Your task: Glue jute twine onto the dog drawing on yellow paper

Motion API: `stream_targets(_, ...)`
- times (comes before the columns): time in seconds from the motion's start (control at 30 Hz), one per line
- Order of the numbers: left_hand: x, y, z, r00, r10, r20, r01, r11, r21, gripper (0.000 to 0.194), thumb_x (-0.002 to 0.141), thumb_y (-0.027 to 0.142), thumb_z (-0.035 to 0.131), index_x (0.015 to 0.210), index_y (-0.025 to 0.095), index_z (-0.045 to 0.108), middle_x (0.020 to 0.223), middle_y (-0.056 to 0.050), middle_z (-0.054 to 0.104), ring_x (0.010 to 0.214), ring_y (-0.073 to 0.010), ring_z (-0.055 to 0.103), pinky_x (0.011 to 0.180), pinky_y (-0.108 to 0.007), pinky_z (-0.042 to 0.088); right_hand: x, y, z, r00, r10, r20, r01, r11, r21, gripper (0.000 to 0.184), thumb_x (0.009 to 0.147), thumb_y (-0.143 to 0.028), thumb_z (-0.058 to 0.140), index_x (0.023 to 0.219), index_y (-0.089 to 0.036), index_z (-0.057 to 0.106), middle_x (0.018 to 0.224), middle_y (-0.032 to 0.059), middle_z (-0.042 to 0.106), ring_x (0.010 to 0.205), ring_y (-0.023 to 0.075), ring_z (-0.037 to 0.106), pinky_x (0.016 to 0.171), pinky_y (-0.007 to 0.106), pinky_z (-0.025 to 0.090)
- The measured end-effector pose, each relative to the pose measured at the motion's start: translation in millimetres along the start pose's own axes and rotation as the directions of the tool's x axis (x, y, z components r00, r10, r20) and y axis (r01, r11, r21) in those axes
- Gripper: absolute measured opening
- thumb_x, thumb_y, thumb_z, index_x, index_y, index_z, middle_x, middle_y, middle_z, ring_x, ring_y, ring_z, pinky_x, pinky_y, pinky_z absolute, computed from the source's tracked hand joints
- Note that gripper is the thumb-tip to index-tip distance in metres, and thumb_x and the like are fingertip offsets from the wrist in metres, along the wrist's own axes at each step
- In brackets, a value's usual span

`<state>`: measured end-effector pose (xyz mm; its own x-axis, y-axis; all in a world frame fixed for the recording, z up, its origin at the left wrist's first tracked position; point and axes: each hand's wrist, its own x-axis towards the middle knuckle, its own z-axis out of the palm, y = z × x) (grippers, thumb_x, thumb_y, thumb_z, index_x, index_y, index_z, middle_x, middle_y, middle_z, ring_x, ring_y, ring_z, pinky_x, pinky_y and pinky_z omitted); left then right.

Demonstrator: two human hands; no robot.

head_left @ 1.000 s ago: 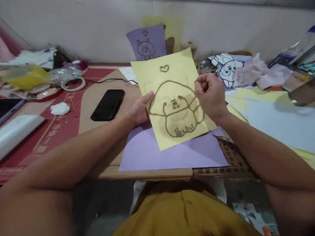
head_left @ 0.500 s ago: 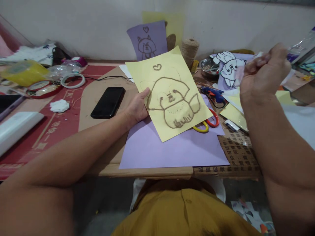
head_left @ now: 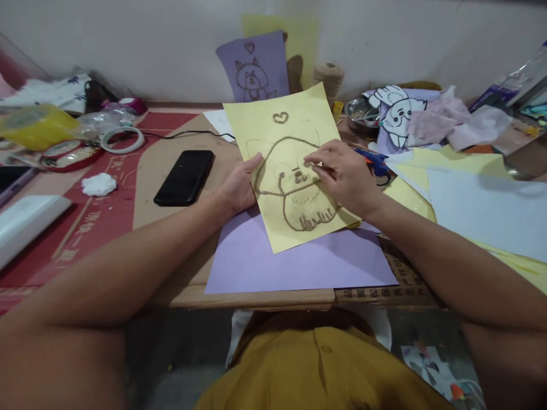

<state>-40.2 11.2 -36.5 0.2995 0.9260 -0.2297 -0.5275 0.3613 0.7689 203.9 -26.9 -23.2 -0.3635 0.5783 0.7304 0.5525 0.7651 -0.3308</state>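
Along its left edge, a sheet of yellow paper [head_left: 294,128] is gripped by my left hand [head_left: 240,185], thumb on top. The sheet bears a brown cord-like outline of an animal with a heart above it, plus thin pencil lines. My right hand [head_left: 344,176] is closed in a pinch at the animal's right eye; whatever lies between the fingertips is too small to make out. Beneath, a purple sheet [head_left: 299,265] lies on the cardboard. A blue glue gun [head_left: 376,163] is partly hidden behind my right hand.
A black phone [head_left: 184,177] and a white tape roll [head_left: 122,140] lie to the left. At the back stand a purple card [head_left: 256,71] and a twine spool [head_left: 328,80]. A metal bowl [head_left: 361,114], a white cutout animal [head_left: 397,117] and paper sheets [head_left: 491,199] are on the right.
My right hand has come down from the upper right, beside the crumpled tissue, to the drawing's right eye. My left hand still holds the yellow paper, which has shifted slightly.
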Motion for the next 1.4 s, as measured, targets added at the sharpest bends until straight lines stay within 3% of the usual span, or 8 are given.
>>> stream_targets(0.13, -2, 1, 3.4, 1.0, -0.012, -0.022, 0.011, 1.0, -0.028, 0.049, 0.115, 0.028, 0.049, 0.158, 0.008, 0.058, 0.141, -0.02, 0.08, 0.137, -0.0376, 0.076, 0.127, -0.057, 0.057, -6, 6, 1, 0.991, -0.083, 0.103, 0.095, 0.989, -0.117, 0.027, 0.103, -0.01, 0.059, 0.119, -0.022, 0.078, 0.112, 0.0095, 0.073, 0.104, 0.024, 0.07, 0.094, 0.041, 0.06)
stream_targets(0.37, -5, 1, 8.9, 0.997, -0.045, -0.065, 0.045, 0.999, 0.002, 0.045, 0.115, 0.029, 0.049, 0.153, 0.007, 0.063, 0.136, -0.021, 0.082, 0.134, -0.0373, 0.077, 0.125, -0.057, 0.058, -6, 9, 8, 0.968, -0.037, 0.249, 0.11, 0.952, -0.286, 0.021, 0.108, -0.017, 0.055, 0.095, -0.02, 0.071, 0.105, 0.0137, 0.07, 0.104, 0.028, 0.064, 0.096, 0.043, 0.056)
stream_targets(0.63, 2, 0, 1.9, 0.992, 0.043, -0.122, -0.048, 0.998, -0.037, 0.041, 0.115, 0.024, 0.052, 0.153, 0.011, 0.062, 0.132, -0.018, 0.083, 0.128, -0.0344, 0.08, 0.118, -0.055, 0.064, 0, 13, -3, 0.991, 0.124, 0.051, -0.116, 0.983, -0.14, 0.016, 0.093, -0.007, 0.062, 0.091, -0.023, 0.062, 0.096, 0.0066, 0.068, 0.088, 0.0215, 0.062, 0.083, 0.037, 0.051)
stream_targets(0.77, 5, 1, -0.2, 0.988, 0.051, -0.149, -0.058, 0.997, -0.042, 0.037, 0.114, 0.024, 0.054, 0.146, 0.01, 0.066, 0.126, -0.017, 0.085, 0.127, -0.0337, 0.081, 0.118, -0.052, 0.064, 4, 14, -10, 0.981, 0.183, -0.062, -0.188, 0.978, -0.09, 0.011, 0.096, -0.012, 0.064, 0.094, -0.023, 0.064, 0.092, 0.0042, 0.067, 0.083, 0.0202, 0.06, 0.08, 0.037, 0.05)
stream_targets(1.0, -5, 2, 10.6, 0.993, 0.012, -0.119, -0.009, 0.999, 0.032, 0.041, 0.116, 0.027, 0.047, 0.148, 0.01, 0.066, 0.128, -0.017, 0.085, 0.133, -0.0351, 0.078, 0.121, -0.053, 0.062, -4, 13, -4, 0.984, -0.051, 0.168, 0.075, 0.987, -0.141, 0.018, 0.103, -0.012, 0.059, 0.112, -0.02, 0.073, 0.112, 0.012, 0.07, 0.106, 0.0256, 0.067, 0.096, 0.041, 0.056)
stream_targets(1.1, -8, 2, 12.9, 0.994, -0.011, -0.11, 0.016, 0.999, 0.05, 0.044, 0.116, 0.029, 0.046, 0.151, 0.009, 0.065, 0.131, -0.018, 0.084, 0.134, -0.0351, 0.078, 0.121, -0.053, 0.062, -6, 14, 1, 0.961, -0.068, 0.268, 0.136, 0.96, -0.244, 0.02, 0.109, -0.018, 0.054, 0.102, -0.02, 0.073, 0.108, 0.0137, 0.07, 0.105, 0.0271, 0.065, 0.096, 0.043, 0.056)
stream_targets(1.23, -7, 1, 10.8, 0.996, -0.016, -0.087, 0.022, 0.998, 0.064, 0.047, 0.116, 0.029, 0.049, 0.155, 0.007, 0.061, 0.133, -0.019, 0.083, 0.132, -0.0347, 0.079, 0.121, -0.054, 0.062, -8, 13, 10, 0.945, -0.029, 0.324, 0.145, 0.929, -0.34, 0.021, 0.108, -0.017, 0.053, 0.097, -0.018, 0.07, 0.104, 0.0145, 0.07, 0.1, 0.0269, 0.063, 0.093, 0.042, 0.054)
stream_targets(1.4, -2, -2, 4.0, 0.998, -0.011, -0.062, 0.015, 0.998, 0.059, 0.051, 0.114, 0.027, 0.054, 0.162, 0.009, 0.056, 0.135, -0.018, 0.083, 0.128, -0.0341, 0.081, 0.119, -0.053, 0.064, -8, 8, 14, 0.973, 0.075, 0.218, -0.019, 0.968, -0.248, 0.016, 0.093, -0.006, 0.057, 0.091, -0.021, 0.062, 0.101, 0.0115, 0.069, 0.093, 0.0231, 0.063, 0.085, 0.036, 0.052)
